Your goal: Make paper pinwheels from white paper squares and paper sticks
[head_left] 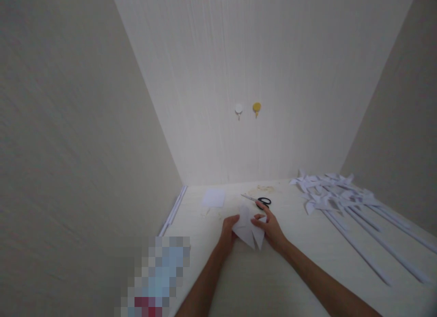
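My left hand (228, 230) and my right hand (269, 227) both hold a white piece of folded, cut paper (248, 227) just above the pale table (259, 280). The left fingers pinch its left edge. On its right side the right fingers curl over it. Pointed flaps hang down from the paper's lower edge. Black-handled scissors (258, 200) lie on the table just beyond the paper, close to my right hand.
A square white sheet (214, 197) lies at the back left. Several white paper pinwheels on long sticks (341, 203) lie at the right. Thin white sticks (174, 211) run along the left wall. Two hooks, white (238, 110) and yellow (256, 108), sit on the back wall.
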Action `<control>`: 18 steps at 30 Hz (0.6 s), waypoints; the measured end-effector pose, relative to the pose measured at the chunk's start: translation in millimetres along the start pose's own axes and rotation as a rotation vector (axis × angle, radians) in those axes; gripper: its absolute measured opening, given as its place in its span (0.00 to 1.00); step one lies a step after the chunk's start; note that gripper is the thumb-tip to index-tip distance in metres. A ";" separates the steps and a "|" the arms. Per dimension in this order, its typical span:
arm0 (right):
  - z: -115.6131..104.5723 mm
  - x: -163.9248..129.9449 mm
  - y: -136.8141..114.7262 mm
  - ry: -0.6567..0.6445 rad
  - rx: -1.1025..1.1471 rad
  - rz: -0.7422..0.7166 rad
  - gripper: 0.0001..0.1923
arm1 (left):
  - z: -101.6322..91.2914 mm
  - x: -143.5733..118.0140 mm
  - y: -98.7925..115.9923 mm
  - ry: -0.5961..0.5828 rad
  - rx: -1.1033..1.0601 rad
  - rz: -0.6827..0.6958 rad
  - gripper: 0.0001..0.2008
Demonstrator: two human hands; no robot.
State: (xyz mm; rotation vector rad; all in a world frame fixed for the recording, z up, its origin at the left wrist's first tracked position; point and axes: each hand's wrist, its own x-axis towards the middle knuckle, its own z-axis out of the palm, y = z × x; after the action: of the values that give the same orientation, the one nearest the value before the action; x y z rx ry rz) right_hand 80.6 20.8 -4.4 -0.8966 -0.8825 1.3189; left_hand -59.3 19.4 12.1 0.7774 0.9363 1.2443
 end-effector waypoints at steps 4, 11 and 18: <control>0.2 -2.2 -1.6 -0.018 -0.049 -0.017 0.41 | -4.9 0.3 6.4 -0.088 0.058 -0.097 0.14; -0.8 -1.1 1.6 -0.033 -0.134 -0.067 0.42 | -20.9 -1.6 32.1 -0.348 0.171 -0.252 0.10; -2.9 0.0 8.2 -0.125 -0.304 -0.123 0.41 | -24.4 2.1 24.9 -0.427 0.367 -0.184 0.13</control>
State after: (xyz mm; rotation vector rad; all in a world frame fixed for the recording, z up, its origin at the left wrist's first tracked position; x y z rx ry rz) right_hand 79.9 21.0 -13.1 -0.9837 -1.2406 1.1620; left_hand -91.8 25.4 23.5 1.1645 0.8660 0.7114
